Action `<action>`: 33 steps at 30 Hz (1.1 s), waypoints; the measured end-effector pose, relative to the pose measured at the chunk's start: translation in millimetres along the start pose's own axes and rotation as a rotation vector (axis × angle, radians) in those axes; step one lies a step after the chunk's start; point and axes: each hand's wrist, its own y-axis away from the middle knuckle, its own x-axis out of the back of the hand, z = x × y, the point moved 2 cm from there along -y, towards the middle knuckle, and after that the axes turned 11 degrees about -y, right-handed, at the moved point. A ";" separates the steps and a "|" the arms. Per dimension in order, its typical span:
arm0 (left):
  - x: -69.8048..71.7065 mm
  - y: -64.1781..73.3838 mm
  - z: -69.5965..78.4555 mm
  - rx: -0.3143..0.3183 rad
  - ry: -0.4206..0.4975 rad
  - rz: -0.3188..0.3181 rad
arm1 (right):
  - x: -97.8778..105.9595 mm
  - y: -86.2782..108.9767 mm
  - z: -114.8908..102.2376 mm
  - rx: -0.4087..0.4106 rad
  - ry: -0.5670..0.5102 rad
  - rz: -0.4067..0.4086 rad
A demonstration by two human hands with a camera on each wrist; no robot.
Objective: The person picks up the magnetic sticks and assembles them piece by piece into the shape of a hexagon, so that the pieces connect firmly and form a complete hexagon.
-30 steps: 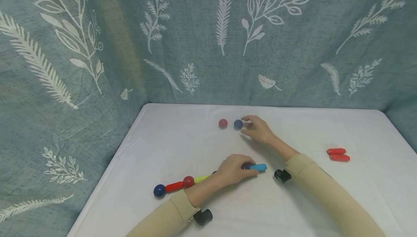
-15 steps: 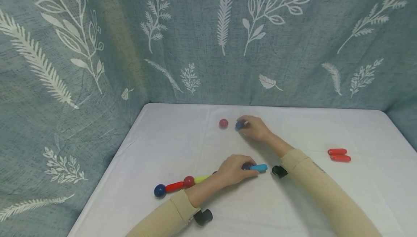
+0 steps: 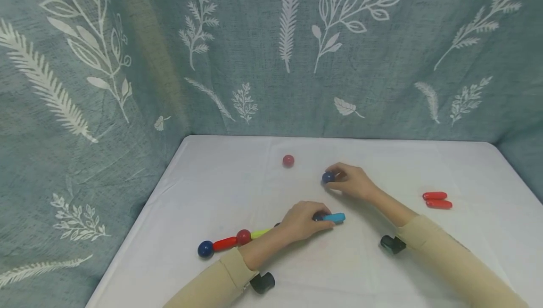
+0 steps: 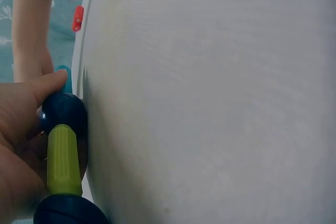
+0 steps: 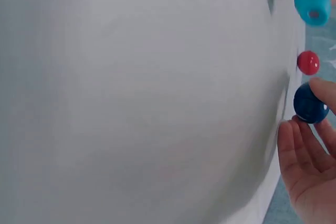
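My right hand point(image 3: 353, 182) pinches the blue ball point(image 3: 327, 177), spread no wider than it, beyond the light-blue stick point(image 3: 336, 218); my left hand point(image 3: 302, 222) curls round the chain point(image 3: 243, 237) beside that stick; best, I judge, to pinch lightly and brace the chain.

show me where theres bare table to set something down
Bare table lies between the loose red ball, chain and left edge; also beyond the red sticks. Crowded: the centre, where the left grip holds the chain and the right grip a blue ball.
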 end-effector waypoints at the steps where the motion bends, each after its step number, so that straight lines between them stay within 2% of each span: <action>1: 0.0 0.0 0.1 -0.001 0.004 -0.001 | 1.3 5.1 1.3 -0.005 -0.004 -0.004; 9: -0.8 0.0 0.8 0.002 0.008 -0.004 | 10.1 44.2 10.2 -0.022 -0.015 -0.015; 15: -0.7 0.6 0.4 0.001 -0.006 0.003 | 15.3 65.1 11.5 -0.012 -0.022 -0.033; 23: -1.1 0.1 -0.3 -0.004 -0.007 0.010 | 15.7 81.2 8.8 0.005 -0.041 -0.059; 33: -3.0 -0.7 0.4 -0.002 0.003 0.005 | 11.3 87.9 9.1 0.028 -0.075 -0.094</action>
